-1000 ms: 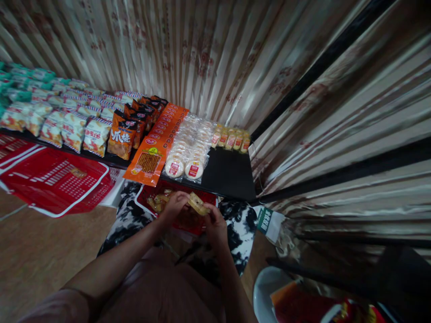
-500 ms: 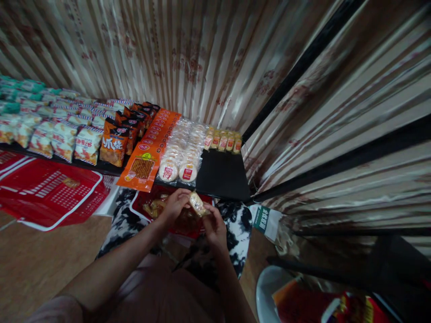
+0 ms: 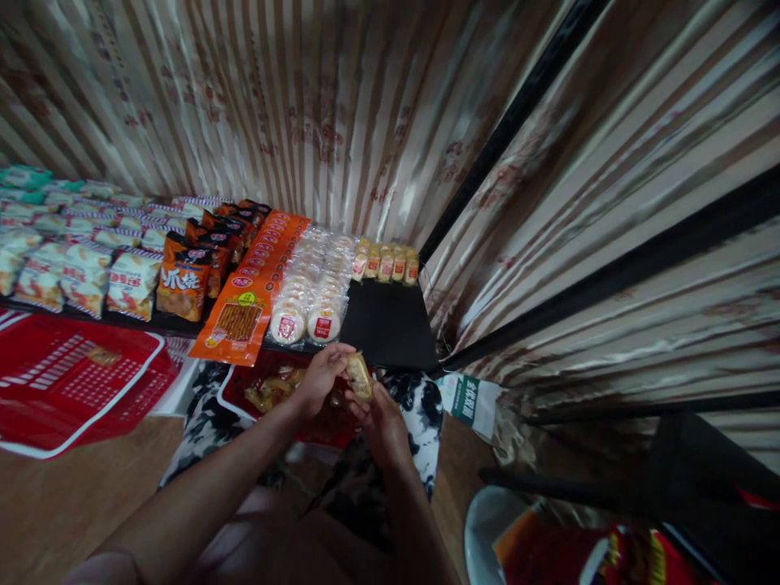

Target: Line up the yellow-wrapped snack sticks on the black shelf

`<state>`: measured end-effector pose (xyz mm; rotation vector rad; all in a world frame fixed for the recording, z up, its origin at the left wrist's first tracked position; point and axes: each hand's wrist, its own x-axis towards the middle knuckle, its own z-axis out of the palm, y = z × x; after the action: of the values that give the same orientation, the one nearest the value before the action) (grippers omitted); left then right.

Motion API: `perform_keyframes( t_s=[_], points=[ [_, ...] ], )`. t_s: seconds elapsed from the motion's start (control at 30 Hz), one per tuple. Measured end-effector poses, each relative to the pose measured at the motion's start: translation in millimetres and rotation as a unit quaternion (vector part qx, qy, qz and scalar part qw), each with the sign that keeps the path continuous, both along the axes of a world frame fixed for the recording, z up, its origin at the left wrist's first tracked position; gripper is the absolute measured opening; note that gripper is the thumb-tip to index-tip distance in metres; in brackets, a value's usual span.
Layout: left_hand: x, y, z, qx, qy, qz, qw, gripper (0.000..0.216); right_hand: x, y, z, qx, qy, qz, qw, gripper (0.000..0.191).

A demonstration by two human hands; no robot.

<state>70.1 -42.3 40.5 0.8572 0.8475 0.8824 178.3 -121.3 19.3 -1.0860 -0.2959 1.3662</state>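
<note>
Between my two hands is a small wrapped snack (image 3: 359, 376), yellowish and oblong, held tilted above a red basket. My left hand (image 3: 324, 375) pinches its upper left end. At the lower right end, my right hand (image 3: 379, 418) grips the wrapper with thumb and fingers. Under my hands, the red basket (image 3: 235, 398) with a white rim sits at my lap and holds more yellowish wrapped snacks (image 3: 268, 394). A short row of similar yellow packs (image 3: 386, 265) stands at the back of the black shelf (image 3: 390, 321), beyond my hands.
Along the shelf stand clear-wrapped round crackers (image 3: 322, 323), orange stick-snack bags (image 3: 240, 321), orange-black bags (image 3: 183, 280) and white bags (image 3: 131, 284). Another red basket (image 3: 140, 366) lies at left. Dark bars (image 3: 585, 292) cross in front of the curtain at right. A white basin (image 3: 481, 528) stands lower right.
The snack has been turned in my hands and now stands more upright, its plainer yellow side showing. The whole view has shifted slightly, so the shelf appears further left and lower.
</note>
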Motion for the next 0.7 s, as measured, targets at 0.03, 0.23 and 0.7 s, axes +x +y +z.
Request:
perform_keyframes(
  t_s=[0.03, 0.23, 0.7],
  points=[
    [1.6, 1.1, 1.1, 0.000, 0.006, 0.000, 1.000, 0.022, 0.4, 0.2, 1.3, 0.008, -0.013, 0.002, 1.000, 0.035],
    [14.5, 10.2, 7.3, -0.001, 0.017, 0.024, 1.000, 0.023, 4.2, 7.1, 8.4, 0.036, -0.100, -0.007, 0.994, 0.037],
    [46.0, 17.7, 21.2, 0.019, -0.001, 0.052, 0.998, 0.018, 22.0, 34.8, 6.2, 0.052, -0.194, -0.110, 0.974, 0.044]
  ],
)
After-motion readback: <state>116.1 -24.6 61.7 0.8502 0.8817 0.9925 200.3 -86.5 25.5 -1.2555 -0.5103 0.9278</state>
